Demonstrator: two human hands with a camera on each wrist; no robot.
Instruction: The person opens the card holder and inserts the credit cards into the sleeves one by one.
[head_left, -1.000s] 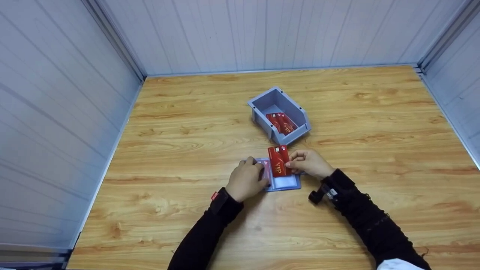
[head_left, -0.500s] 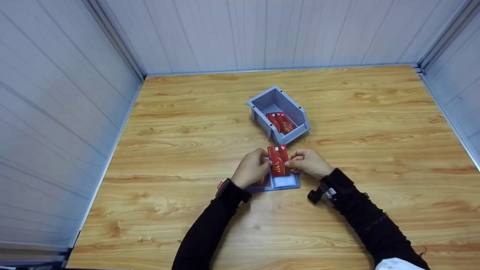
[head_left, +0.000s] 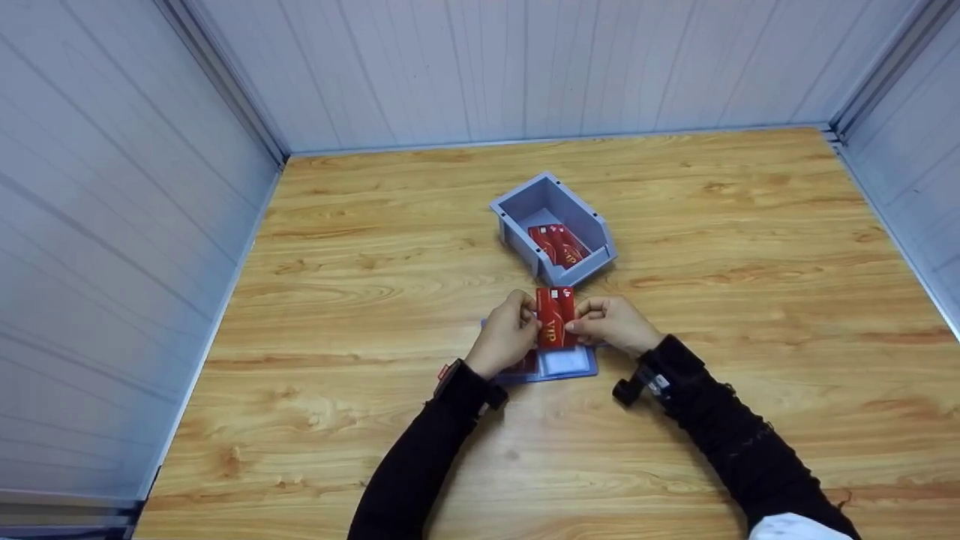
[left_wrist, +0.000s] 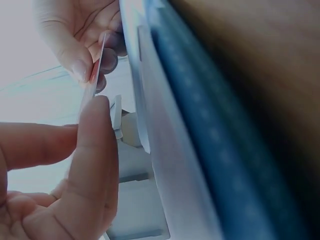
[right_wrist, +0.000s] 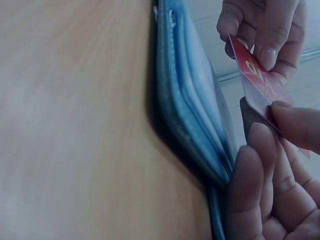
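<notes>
Both hands pinch a red VIP card (head_left: pixel 555 319) by its opposite long edges. The left hand (head_left: pixel 504 335) is at its left edge, thumb in front. At the other edge the right hand (head_left: pixel 616 325) grips it between thumb and curled fingers. Below the card lies an open blue card holder (head_left: pixel 592 369) with clear sleeves. Its right page shows a pale sleeve (head_left: pixel 564 361); its left page, partly covered by the left hand, shows a dark red card (head_left: pixel 525 364). In the right wrist view the card (right_wrist: pixel 257 80) is tilted above the holder's stitched edge (right_wrist: pixel 172 75).
A grey plastic bin (head_left: pixel 517 244) stands just beyond the hands, with red cards (head_left: pixel 553 244) inside. The wooden table (head_left: pixel 360 285) is bounded by pale panel walls (head_left: pixel 480 67) at the back and sides.
The left hand has moved from the card holder's left page to the red card's left edge and pinches it. The right hand keeps its hold, with the card nearly in place.
</notes>
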